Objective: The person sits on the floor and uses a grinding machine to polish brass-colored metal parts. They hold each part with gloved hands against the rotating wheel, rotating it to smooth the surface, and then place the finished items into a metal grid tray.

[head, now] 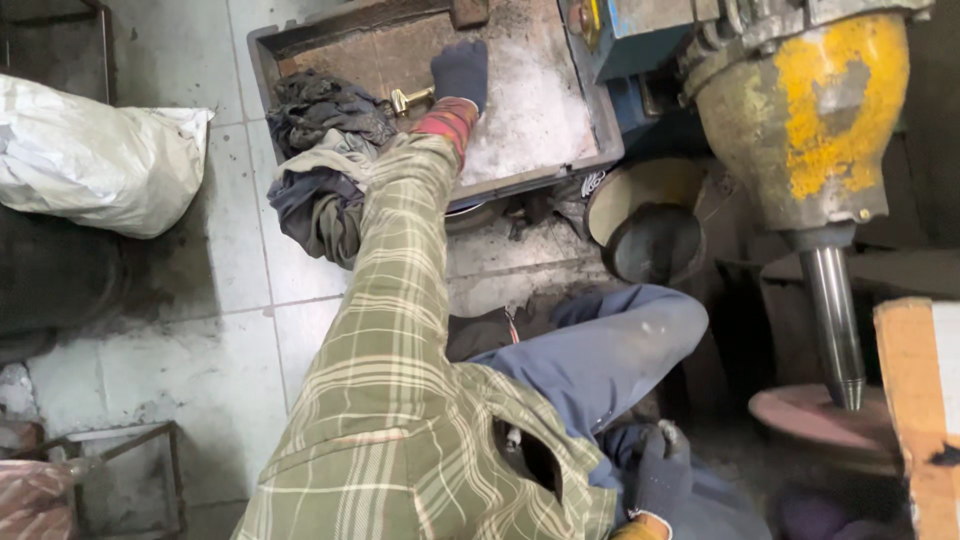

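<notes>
Grimy floor tiles (200,330), dusty metal tray (540,110)

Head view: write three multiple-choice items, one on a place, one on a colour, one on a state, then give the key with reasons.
1. Where does the brass part lie?
A. In the metal tray
B. On the white sack
C. On the floor tiles

2. What colour is the glove on the left hand?
A. Bright orange
B. White
C. Dark blue

3. How is the right hand placed?
A. Raised to the press spindle
B. Low by the person's knee, away from the tray
C. Gripping the rags

Key: 1 A, the brass part sits on the tray floor beside the rags. 2 C, the glove is dark blue above a red cuff. 3 B, the right hand is near the bottom of the view, beside the blue trouser leg.
</notes>
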